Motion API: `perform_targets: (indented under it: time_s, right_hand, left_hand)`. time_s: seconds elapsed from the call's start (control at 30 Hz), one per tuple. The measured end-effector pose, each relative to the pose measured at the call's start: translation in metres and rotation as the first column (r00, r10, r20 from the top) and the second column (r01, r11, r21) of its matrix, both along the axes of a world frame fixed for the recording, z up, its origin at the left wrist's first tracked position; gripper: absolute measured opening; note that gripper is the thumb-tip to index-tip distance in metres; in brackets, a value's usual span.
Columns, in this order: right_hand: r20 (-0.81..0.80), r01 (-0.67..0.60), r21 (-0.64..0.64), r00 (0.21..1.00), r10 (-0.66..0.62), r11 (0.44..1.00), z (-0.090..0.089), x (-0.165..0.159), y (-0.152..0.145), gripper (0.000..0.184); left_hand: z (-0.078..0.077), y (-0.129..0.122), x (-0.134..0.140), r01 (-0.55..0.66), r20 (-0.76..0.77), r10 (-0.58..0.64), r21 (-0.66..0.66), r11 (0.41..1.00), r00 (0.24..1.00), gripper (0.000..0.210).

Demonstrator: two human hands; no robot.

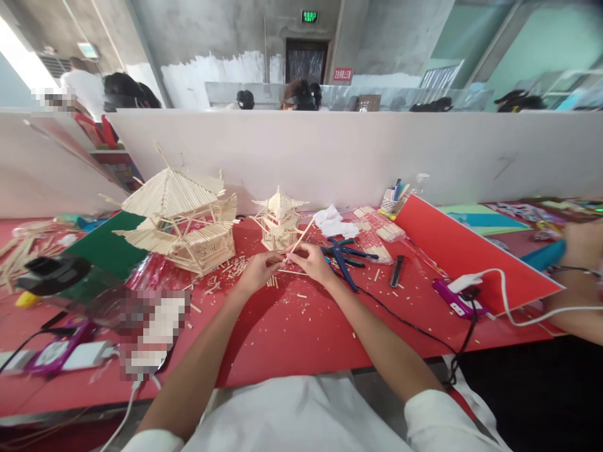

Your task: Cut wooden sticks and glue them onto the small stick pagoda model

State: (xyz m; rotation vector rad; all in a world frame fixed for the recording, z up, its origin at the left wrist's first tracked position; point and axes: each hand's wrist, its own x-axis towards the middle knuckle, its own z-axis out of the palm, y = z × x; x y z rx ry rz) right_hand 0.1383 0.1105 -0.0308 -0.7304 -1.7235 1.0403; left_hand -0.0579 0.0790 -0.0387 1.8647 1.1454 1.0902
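My right hand [311, 260] is closed in a pinch on a thin wooden stick [308, 230], which slants up to the right. The fingers of my left hand [260, 271] are pressed together at the stick's lower end, close to my right fingertips. Just behind both hands stands a small tiered pavilion model [279, 220] made of wooden sticks. Another stick [296, 272] lies flat on the red table below the fingers. Short cut stick pieces [230, 274] are scattered beside my left hand. A dark blue tool [343, 265] lies right of my right hand.
A larger stick pavilion [176, 220] stands at left, near a dark bottle [78, 285] and a phone [157, 329]. At right are a cutter [397, 271], a red board [466, 251], a purple power strip [456, 298] with cords, and another person's arm [577, 282]. A white partition [330, 157] runs behind.
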Motion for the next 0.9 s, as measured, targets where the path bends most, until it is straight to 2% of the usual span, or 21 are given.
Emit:
perform_targets:
  time_s: [0.1, 0.2, 0.43, 0.7, 0.9]
  right_hand:
    - [-0.052, 0.018, -0.017, 0.998, -0.019, 1.0, 0.0001, -0.0004, -0.0007, 0.026]
    - [-0.024, 0.05, 0.058, 0.998, -0.049, 0.997, 0.0017, -0.0007, -0.0028, 0.021]
    - [0.102, 0.028, 0.107, 0.994, -0.039, 0.994, 0.0015, -0.0044, -0.0073, 0.016]
    - [0.131, 0.058, 0.172, 0.988, -0.081, 0.983, -0.0027, -0.006, -0.0057, 0.011]
    - [0.136, 0.056, 0.186, 0.987, -0.083, 0.981, -0.0037, -0.0061, -0.0052, 0.012]
  left_hand:
    - [0.0004, -0.0006, 0.0028, -0.008, 0.042, 0.01, -0.044, 0.999, 0.999, 0.03]
    - [0.0005, 0.0, 0.004, -0.024, 0.062, 0.028, -0.066, 0.998, 0.998, 0.032]
    - [0.0046, -0.0023, 0.0045, -0.075, 0.002, 0.075, -0.019, 0.997, 0.997, 0.029]
    - [0.002, -0.0043, 0.0072, -0.094, 0.026, 0.094, 0.002, 0.996, 0.995, 0.02]
    - [0.0031, -0.0058, 0.0097, -0.106, 0.003, 0.106, 0.021, 0.994, 0.994, 0.029]
